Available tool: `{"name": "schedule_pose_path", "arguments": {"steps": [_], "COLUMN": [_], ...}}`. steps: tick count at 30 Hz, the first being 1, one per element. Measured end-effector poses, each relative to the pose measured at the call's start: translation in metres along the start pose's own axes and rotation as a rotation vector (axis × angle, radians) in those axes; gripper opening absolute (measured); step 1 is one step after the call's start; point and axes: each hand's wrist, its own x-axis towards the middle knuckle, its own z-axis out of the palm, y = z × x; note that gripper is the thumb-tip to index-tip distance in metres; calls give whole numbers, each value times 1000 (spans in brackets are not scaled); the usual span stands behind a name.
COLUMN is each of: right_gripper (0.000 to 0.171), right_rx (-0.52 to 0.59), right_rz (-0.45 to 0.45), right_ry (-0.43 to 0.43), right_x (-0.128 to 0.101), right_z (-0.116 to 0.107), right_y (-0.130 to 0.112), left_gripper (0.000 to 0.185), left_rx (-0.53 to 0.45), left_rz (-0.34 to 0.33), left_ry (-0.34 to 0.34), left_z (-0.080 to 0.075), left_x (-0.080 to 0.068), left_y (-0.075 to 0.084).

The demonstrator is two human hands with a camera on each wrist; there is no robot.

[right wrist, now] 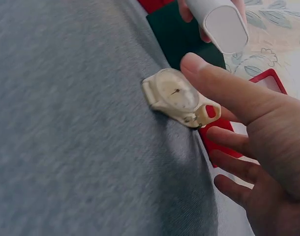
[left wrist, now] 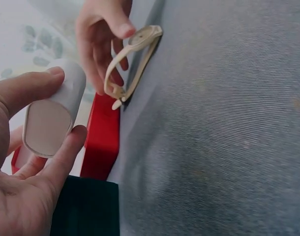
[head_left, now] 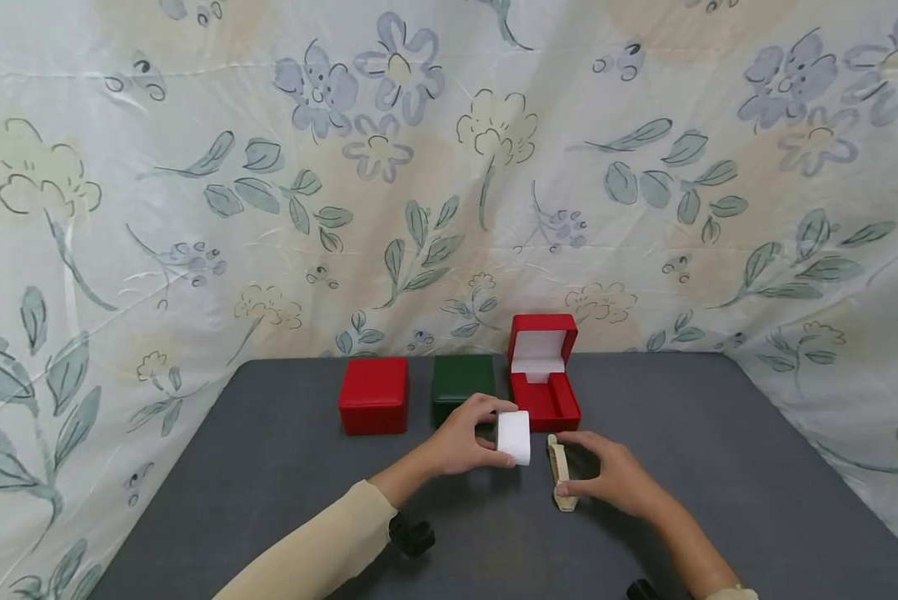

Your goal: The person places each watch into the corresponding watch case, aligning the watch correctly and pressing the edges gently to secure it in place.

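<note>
My left hand [head_left: 460, 440] pinches a white watch cushion [head_left: 514, 437] between thumb and fingers, above the table; its flat oval end [left wrist: 47, 129] faces the left wrist camera. A cream wristwatch [head_left: 560, 477] rests on the table with its strap looped. Around it my right hand [head_left: 610, 477] is spread, the thumb beside the round dial [right wrist: 177, 91] and the other fingers loosely bent on the far side. The right wrist view shows no firm hold on the watch. Just behind both hands, a red watch box [head_left: 545, 425] stands with its lid up, showing a white lining.
A lidded red box [head_left: 374, 398] and a dark green box [head_left: 461, 379] stand to the left of the raised-lid box, in a row along the back of the grey table [head_left: 269, 483]. Behind the table hangs a floral cloth [head_left: 419, 167].
</note>
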Motion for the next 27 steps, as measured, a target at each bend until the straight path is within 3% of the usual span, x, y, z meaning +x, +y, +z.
{"name": "schedule_pose_path", "arguments": {"steps": [6,12,21,27], "right_gripper": [97,101,81,59], "right_rx": [-59,-68,-74,7], "right_rz": [-23,-22,-51,-28], "right_ry": [-56,-60,-54,-25], "right_x": [-6,-7,-8,-4], "right_z": [4,6,5,5], "right_y": [2,0,-3,0], "left_gripper": [62,62,61,62], "left_rx": [-17,-48,-60,-45], "left_rz": [-10,-26,-39,-36], "left_ry": [-1,-13,-36,-33], "left_z": [1,4,8,9], "left_x": [-8,-12,-17,-19], "left_y": [-5,-9,-10,-13]}}
